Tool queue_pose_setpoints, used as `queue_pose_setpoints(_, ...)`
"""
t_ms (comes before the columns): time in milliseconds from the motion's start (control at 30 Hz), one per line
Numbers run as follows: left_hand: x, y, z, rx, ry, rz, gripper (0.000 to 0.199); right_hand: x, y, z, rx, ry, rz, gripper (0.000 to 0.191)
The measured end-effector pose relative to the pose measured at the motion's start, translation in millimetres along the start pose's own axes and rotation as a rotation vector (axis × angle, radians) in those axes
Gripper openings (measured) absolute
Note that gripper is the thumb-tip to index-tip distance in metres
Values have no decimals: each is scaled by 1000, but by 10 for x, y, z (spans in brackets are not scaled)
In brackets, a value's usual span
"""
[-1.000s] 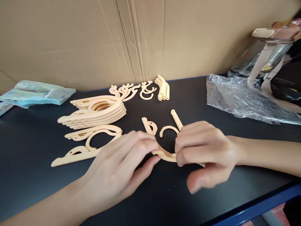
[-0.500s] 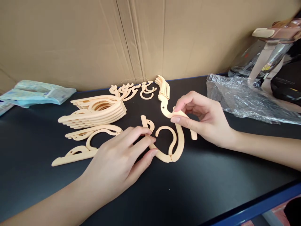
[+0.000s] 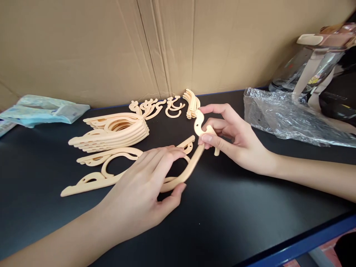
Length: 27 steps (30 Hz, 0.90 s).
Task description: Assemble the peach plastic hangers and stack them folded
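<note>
My right hand [image 3: 232, 139] pinches a small wavy cream plastic piece [image 3: 198, 122] with a hole, above the table. Its fingertips also meet the end of a curved cream hanger [image 3: 189, 168]. My left hand [image 3: 155, 178] lies over the left part of this hanger, thumb apart from the fingers, and hides much of it. Left of that hand are a stack of folded hangers [image 3: 122, 135] and separate hanger parts [image 3: 89, 186]. Several loose hooks [image 3: 174, 107] and a bundle of curved pieces [image 3: 191, 104] lie farther back.
A cardboard wall [image 3: 97, 48] stands behind the black table [image 3: 222, 222]. At the left is a light blue packet [image 3: 47, 109]. Crumpled clear plastic [image 3: 286, 115] lies at the right, near a transparent bottle [image 3: 292, 66] with a strap and a black object.
The curved hanger has turned and shifted left under my left hand, which is flatter over it. My right hand has moved slightly left, and the wavy piece in it now stands more upright.
</note>
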<state>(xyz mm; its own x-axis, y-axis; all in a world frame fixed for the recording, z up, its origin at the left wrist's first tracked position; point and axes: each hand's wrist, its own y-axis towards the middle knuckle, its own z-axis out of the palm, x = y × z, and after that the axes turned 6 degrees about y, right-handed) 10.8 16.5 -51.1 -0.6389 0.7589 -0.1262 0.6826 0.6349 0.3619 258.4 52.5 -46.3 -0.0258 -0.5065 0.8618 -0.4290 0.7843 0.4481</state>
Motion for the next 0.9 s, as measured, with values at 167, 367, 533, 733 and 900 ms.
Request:
queue_pose_setpoints(167, 20, -20, -1, 20, -14, -21, 49, -18, 1, -35, 24, -23, 17, 6)
queue_pose_setpoints(367, 1, -1, -25, 33, 50, 49, 52, 33, 12, -32, 3, -167, 80, 43)
queue_pose_setpoints(533, -8, 49, -38, -1, 84, 94, 27, 36, 26, -2, 72, -215, 205, 56)
queue_pose_setpoints(733, -49, 53, -63, -82, 182, 138, 11, 26, 44, -15, 187, -274, 157, 50)
queue_pose_setpoints(900, -76, 65, -85, -124, 275, 206, 13, 47, 37, -21, 227, -269, 106, 44)
